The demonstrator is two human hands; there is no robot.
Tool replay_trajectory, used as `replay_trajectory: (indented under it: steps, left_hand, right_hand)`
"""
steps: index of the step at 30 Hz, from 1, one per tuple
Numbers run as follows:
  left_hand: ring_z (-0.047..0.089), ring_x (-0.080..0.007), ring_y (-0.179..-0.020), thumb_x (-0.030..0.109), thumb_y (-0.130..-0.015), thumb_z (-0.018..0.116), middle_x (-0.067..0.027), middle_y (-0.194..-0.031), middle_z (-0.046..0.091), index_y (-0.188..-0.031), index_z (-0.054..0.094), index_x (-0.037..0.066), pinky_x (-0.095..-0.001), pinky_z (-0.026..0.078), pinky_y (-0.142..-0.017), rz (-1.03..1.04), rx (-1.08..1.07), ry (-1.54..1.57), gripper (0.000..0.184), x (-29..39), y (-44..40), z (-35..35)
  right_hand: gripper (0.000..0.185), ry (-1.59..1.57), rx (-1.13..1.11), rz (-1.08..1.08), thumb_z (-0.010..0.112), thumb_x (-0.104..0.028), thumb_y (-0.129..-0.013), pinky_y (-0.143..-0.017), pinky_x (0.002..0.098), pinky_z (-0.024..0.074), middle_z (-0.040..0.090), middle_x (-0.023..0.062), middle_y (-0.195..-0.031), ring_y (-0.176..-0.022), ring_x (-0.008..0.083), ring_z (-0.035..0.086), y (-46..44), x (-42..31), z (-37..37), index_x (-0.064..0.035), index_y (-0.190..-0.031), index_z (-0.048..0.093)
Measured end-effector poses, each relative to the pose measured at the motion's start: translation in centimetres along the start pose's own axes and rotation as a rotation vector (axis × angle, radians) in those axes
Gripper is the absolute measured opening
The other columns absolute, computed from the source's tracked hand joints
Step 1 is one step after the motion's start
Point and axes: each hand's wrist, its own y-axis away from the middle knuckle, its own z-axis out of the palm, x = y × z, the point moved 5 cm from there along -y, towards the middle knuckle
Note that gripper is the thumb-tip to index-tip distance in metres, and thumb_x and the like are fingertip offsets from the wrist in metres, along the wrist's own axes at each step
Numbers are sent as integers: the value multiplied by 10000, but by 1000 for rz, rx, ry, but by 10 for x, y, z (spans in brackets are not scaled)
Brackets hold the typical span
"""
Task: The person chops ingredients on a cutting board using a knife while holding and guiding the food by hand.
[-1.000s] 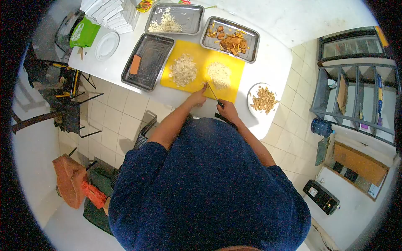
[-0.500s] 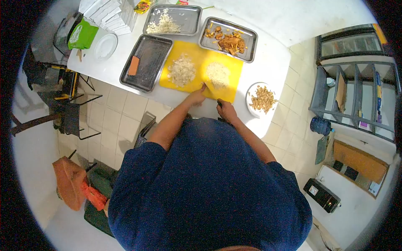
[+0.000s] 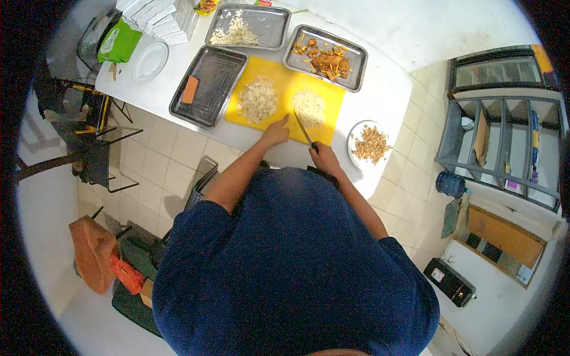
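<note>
My right hand is wrapped round the dark handle of a knife. The blade slants up and left over the yellow cutting board, its tip close to a pile of finely chopped pale food. At the board's near edge, my left hand points its index finger toward the blade and holds nothing that I can see. A second pile of coarser pale pieces lies on the board's left half.
Around the board are a dark tray with an orange-brown block, a tray of pale pieces and a tray of browned food. A white bowl of brown strips stands at right. A white plate lies left.
My left hand has drawn back slightly left from the blade. The knife shows more clearly now, still in my right hand. The camera view has shifted a little.
</note>
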Motion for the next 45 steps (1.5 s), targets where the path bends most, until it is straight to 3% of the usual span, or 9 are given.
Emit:
replay_trajectory:
  steps: [5,8,11,17,29,32,35,40,45]
  left_hand:
    - [615,-359,-983,267,-818,504,-246,-1063,621,-1416,384,154,-444,472,-897,224,280,-298,620,-2,-6,-7]
    - [614,-375,-961,264,-822,493,-239,-1047,625,-1421,377,189,-461,471,-889,260,327,-326,615,-6,-5,-5]
    - [609,-375,-976,260,-827,482,-237,-1066,620,-1433,347,257,-466,472,-885,120,180,-434,621,15,20,-8]
    - [636,-350,-931,233,-832,463,-198,-1021,650,-1447,290,347,-477,489,-844,91,158,-593,649,12,18,-3]
    - [637,-368,-929,213,-778,511,-205,-1035,650,-1466,239,327,-475,500,-811,109,105,-640,749,13,16,-3]
    - [602,-396,-1027,237,-792,541,-236,-1152,604,-1480,168,335,-485,478,-899,50,8,-676,789,15,10,-6]
    - [627,-375,-959,213,-767,524,-211,-1051,646,-1470,234,306,-480,493,-842,121,52,-718,766,11,2,-6]
    - [592,-374,-1055,228,-766,530,-200,-1165,607,-1471,228,302,-471,462,-919,50,12,-728,771,18,11,-4]
    - [562,-370,-1110,240,-785,518,-194,-1227,575,-1473,217,307,-455,452,-947,40,13,-741,753,17,9,-2]
  right_hand:
    - [330,9,-15,4,520,-275,-883,-740,495,468,624,279,-862,-851,442,602,4,-8,0,44,-935,579]
    - [324,36,-42,3,514,-272,-888,-747,503,469,624,281,-869,-854,443,603,3,-7,-2,38,-957,579]
    - [316,81,-42,5,513,-267,-890,-752,508,471,625,280,-882,-855,444,603,6,-7,-3,28,-984,576]
    - [317,103,-73,15,501,-280,-894,-758,515,474,629,272,-902,-861,447,602,7,-7,-3,5,-1013,574]
    - [244,278,-231,101,454,-169,-882,-759,523,506,649,259,-922,-855,416,647,-8,-12,19,29,-999,534]
    - [223,278,-249,59,452,-149,-875,-756,522,507,641,271,-938,-855,419,648,-13,-32,9,31,-980,534]
    - [211,240,-246,51,457,-136,-870,-757,520,506,635,273,-936,-866,417,645,-24,-35,4,28,-976,536]
    - [199,170,-157,51,490,-119,-858,-756,501,512,637,249,-914,-887,412,640,-31,-26,5,36,-977,528]
    - [255,192,-290,138,432,-139,-908,-784,485,504,639,269,-971,-891,414,637,-10,-3,10,46,-1055,528]
